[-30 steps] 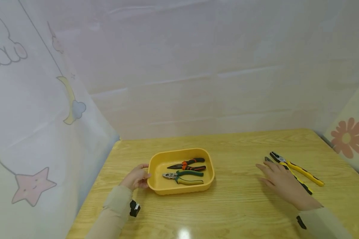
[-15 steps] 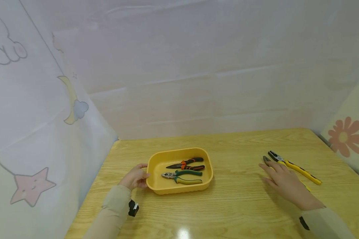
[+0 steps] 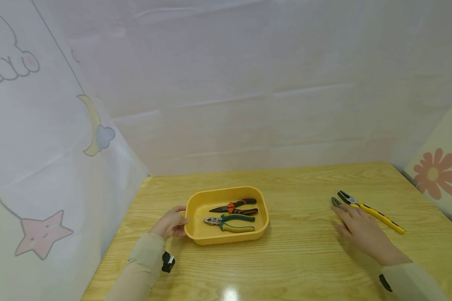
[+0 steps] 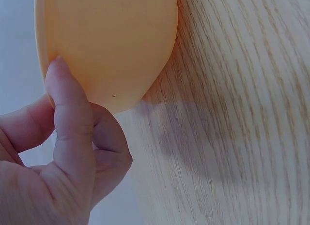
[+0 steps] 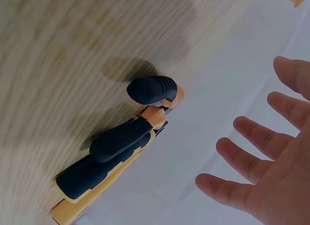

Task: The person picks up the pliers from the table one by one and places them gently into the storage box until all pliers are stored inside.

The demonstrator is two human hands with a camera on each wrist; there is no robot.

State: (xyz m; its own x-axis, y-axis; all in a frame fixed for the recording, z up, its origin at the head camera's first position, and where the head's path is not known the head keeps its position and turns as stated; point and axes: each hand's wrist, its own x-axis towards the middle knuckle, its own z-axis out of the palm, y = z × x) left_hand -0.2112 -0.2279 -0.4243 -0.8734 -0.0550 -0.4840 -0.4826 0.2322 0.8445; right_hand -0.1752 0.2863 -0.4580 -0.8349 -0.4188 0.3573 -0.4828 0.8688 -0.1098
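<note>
Yellow-handled pliers (image 3: 373,211) lie on the wooden table (image 3: 305,251) right of the tray (image 3: 196,239) that the left hand (image 3: 170,224) grips, and the flat, spread right hand (image 3: 361,231) probably hides a second pair, so grabbing blind could fumble both.

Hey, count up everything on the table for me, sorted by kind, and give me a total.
Pliers in the tray: 2, orange-and-black pliers and green-and-yellow pliers.
Pliers on the table: 2, yellow-and-black pliers and a second pair mostly hidden under the right hand.
Yellow tray: 1, held at its rim by the left hand.
Total: 5.
</note>
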